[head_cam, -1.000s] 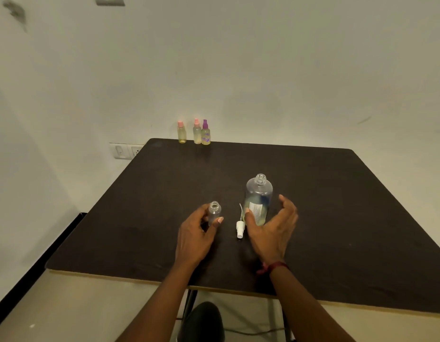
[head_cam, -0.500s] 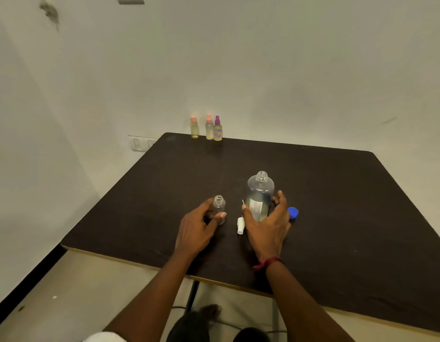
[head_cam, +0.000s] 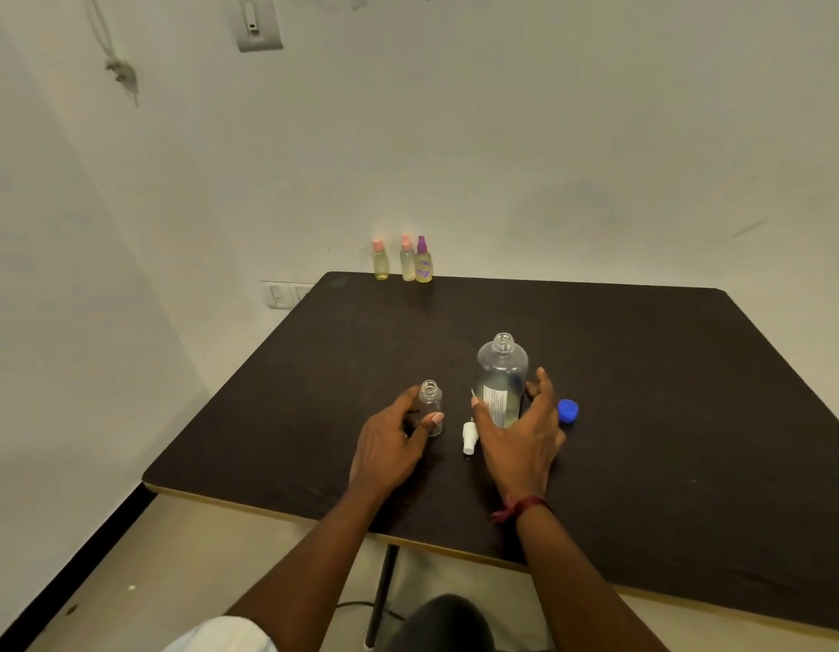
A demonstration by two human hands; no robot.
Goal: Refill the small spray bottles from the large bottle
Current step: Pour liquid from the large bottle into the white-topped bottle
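Between small bottle and large bottle: spray head; blue cap right.

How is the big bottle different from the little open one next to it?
The big bottle is much taller and wider than the little bottle. The big bottle has a white label; the little bottle shows none. The right hand grips the big bottle, the left hand the little bottle. Both are clear, upright and uncapped.

White label on large bottle, print apparently too small to read
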